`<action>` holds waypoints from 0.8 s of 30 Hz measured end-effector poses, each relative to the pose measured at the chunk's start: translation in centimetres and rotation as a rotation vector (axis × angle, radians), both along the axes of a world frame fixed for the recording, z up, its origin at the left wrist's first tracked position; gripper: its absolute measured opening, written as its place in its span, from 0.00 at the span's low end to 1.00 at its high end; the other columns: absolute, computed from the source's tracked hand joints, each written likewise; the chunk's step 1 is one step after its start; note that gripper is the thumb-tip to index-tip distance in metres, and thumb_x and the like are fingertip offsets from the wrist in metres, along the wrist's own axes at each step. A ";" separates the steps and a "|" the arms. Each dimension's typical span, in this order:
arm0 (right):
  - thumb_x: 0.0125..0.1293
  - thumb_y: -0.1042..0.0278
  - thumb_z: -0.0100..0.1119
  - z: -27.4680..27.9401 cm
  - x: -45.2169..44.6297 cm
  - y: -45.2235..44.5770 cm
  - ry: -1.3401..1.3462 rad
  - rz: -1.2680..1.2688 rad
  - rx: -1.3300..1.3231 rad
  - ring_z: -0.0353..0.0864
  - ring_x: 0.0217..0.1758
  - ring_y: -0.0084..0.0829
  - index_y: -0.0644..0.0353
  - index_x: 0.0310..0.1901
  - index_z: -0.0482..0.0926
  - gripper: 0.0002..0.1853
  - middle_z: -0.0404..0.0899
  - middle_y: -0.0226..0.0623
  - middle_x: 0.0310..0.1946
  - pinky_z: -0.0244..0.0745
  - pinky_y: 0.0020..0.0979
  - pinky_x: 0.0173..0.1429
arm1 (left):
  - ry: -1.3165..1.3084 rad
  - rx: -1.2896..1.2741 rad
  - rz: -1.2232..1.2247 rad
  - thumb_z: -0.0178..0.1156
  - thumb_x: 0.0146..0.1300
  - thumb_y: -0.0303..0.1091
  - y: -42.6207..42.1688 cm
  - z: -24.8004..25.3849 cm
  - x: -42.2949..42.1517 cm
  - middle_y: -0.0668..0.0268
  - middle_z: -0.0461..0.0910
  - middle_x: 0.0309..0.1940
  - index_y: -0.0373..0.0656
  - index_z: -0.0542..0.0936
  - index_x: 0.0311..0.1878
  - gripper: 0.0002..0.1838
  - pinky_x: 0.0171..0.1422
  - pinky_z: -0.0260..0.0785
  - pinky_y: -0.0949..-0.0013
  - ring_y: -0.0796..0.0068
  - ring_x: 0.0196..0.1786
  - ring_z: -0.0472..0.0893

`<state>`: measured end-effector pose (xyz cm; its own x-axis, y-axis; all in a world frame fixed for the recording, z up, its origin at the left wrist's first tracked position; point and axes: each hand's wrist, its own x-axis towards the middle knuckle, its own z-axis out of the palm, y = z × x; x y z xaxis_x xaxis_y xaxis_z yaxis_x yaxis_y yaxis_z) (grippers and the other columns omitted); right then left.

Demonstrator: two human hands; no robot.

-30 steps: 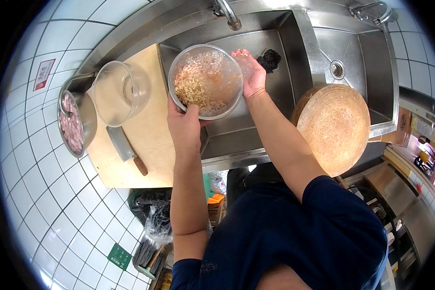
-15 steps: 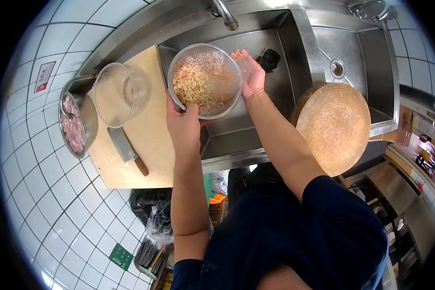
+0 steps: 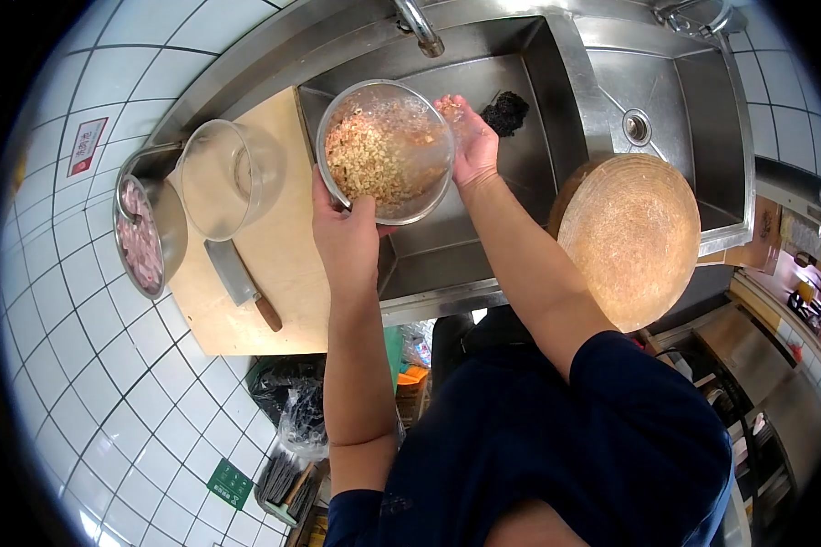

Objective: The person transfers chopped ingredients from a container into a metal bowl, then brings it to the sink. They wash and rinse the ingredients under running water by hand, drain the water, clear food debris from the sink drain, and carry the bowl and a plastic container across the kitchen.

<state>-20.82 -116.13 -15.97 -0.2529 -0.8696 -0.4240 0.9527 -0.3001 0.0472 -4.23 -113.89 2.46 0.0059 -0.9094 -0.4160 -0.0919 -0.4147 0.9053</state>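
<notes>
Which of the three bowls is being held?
The clear bowl over the sink, holding chopped bits; the left hand grips its rim. Neither hand touches the other clear bowl on the board or the metal bowl of pink pieces.

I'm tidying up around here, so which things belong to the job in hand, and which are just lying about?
Seemingly in use:
round bowl
chopped bits inside it
left hand, gripping the bowl
right hand, beside it
sink, beneath

Seemingly lying about:
cleaver
clear container
wooden board
round chopping block
metal bowl of pinkish pieces
dark clump
</notes>
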 end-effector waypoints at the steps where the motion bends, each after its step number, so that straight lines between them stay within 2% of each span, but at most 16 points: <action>1: 0.70 0.66 0.53 0.0 0.1 0.1 0.001 -0.005 -0.002 0.79 0.56 0.43 0.64 0.47 0.78 0.11 0.81 0.43 0.47 0.71 0.42 0.68 | -0.003 -0.002 -0.001 0.52 0.60 0.18 0.0 0.1 -0.1 0.52 0.76 0.55 0.43 0.55 0.78 0.41 0.35 0.85 0.67 0.65 0.46 0.85; 8: 0.70 0.66 0.51 0.5 0.1 0.3 0.022 -0.011 0.046 0.78 0.57 0.43 0.63 0.47 0.78 0.11 0.80 0.43 0.48 0.70 0.42 0.69 | -0.002 -0.035 -0.010 0.52 0.60 0.20 0.3 0.2 -0.2 0.53 0.76 0.56 0.42 0.53 0.78 0.41 0.35 0.85 0.67 0.64 0.46 0.85; 15: 0.72 0.67 0.52 -0.4 0.2 0.6 0.001 -0.007 -0.059 0.77 0.60 0.43 0.63 0.49 0.78 0.11 0.80 0.44 0.51 0.70 0.42 0.70 | -0.103 -0.048 -0.044 0.52 0.60 0.19 0.2 0.2 0.2 0.54 0.76 0.56 0.42 0.55 0.77 0.40 0.34 0.84 0.69 0.65 0.45 0.85; 18: 0.72 0.67 0.51 -0.3 0.3 0.4 -0.034 -0.015 -0.033 0.77 0.59 0.44 0.63 0.49 0.78 0.11 0.80 0.44 0.50 0.70 0.43 0.69 | -0.005 -0.039 -0.027 0.51 0.60 0.19 0.4 0.5 0.2 0.55 0.76 0.57 0.41 0.58 0.76 0.38 0.34 0.85 0.69 0.65 0.46 0.85; 20: 0.71 0.66 0.50 0.0 0.4 0.2 -0.069 -0.033 0.002 0.78 0.57 0.45 0.64 0.48 0.78 0.12 0.80 0.44 0.49 0.71 0.44 0.68 | -0.003 -0.003 0.007 0.51 0.59 0.20 0.4 0.6 0.4 0.57 0.77 0.56 0.42 0.64 0.71 0.33 0.36 0.86 0.66 0.64 0.47 0.85; 24: 0.73 0.65 0.48 -0.9 0.1 -0.1 -0.134 0.015 -0.097 0.76 0.60 0.47 0.65 0.52 0.77 0.15 0.79 0.47 0.53 0.70 0.46 0.70 | 0.060 0.026 0.052 0.50 0.58 0.20 0.5 -0.5 1.4 0.58 0.78 0.53 0.41 0.68 0.66 0.30 0.37 0.87 0.64 0.62 0.47 0.85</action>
